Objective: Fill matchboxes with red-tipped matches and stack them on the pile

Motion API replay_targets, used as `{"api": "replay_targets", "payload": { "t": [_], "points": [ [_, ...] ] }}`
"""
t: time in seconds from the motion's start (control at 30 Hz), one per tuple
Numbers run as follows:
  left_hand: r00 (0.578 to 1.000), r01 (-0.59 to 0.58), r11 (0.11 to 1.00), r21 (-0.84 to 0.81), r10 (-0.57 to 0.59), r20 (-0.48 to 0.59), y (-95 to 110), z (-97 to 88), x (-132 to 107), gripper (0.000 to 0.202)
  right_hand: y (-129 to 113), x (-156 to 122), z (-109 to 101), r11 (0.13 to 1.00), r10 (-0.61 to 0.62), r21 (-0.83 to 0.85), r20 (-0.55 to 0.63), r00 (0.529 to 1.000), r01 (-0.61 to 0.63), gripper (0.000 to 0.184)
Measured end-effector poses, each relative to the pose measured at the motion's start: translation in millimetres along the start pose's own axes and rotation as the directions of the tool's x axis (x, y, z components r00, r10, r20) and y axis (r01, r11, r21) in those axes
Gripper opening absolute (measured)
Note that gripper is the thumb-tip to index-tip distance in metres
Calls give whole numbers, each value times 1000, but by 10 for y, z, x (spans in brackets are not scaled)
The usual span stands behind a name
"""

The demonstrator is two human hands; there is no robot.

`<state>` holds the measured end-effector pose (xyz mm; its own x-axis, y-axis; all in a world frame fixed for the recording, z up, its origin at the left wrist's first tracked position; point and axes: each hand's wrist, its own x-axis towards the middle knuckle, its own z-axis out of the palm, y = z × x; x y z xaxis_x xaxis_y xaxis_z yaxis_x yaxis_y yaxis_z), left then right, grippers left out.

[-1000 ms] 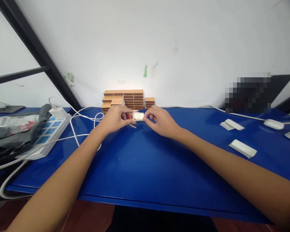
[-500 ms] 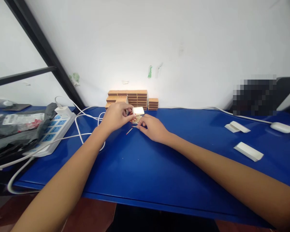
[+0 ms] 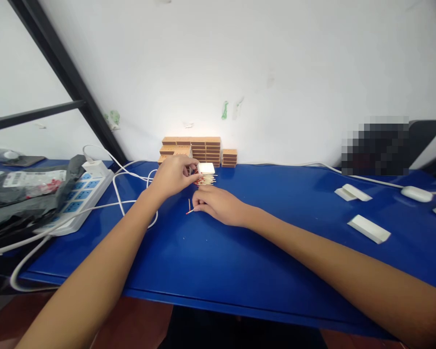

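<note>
My left hand [image 3: 173,177] pinches a small white matchbox tray [image 3: 206,168] just above the blue table [image 3: 218,252]. Under the tray lies a little heap of red-tipped matches [image 3: 205,180]. My right hand [image 3: 218,204] rests on the table in front of the heap, fingers closed on a single match [image 3: 189,211] whose red tip sticks out to the left. A second loose match [image 3: 189,204] lies beside it.
Stacked brown matchboxes [image 3: 196,149] stand against the white wall. A white power strip [image 3: 80,194] with cables and a grey plastic bag [image 3: 22,194] fill the left side. White box sleeves [image 3: 368,229] and a white mouse-like object [image 3: 416,194] lie at the right.
My right hand let go of the white tray, dropped to the table and slid towards me and left onto a loose match. The left hand kept the tray.
</note>
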<state>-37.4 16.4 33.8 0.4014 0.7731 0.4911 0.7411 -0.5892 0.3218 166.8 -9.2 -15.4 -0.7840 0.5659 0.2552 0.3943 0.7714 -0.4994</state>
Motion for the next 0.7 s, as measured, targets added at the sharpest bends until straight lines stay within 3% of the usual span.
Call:
{"api": "replay_targets", "payload": {
  "t": [0.13,0.27,0.43,0.6,0.7],
  "points": [
    [1000,-15,1000,7,15,0,38,-14,-2,7,32,-5,35,998,-34,-49,-31,999,33,22],
    [1000,-12,1000,11,12,7,60,-23,-7,8,67,-11,42,997,-16,-77,-30,999,13,7],
    [1000,-9,1000,20,9,21,28,5,-7,8,58,-99,-3,995,64,-70,-45,997,-67,11],
    [998,-14,1000,2,14,65,-18,50,-11,5,140,-277,-203,992,84,-89,-87,993,-92,12],
    [996,-11,997,-71,18,91,-18,101,-26,11,257,-322,-379,983,105,-123,-226,969,-135,11]
  ]
}}
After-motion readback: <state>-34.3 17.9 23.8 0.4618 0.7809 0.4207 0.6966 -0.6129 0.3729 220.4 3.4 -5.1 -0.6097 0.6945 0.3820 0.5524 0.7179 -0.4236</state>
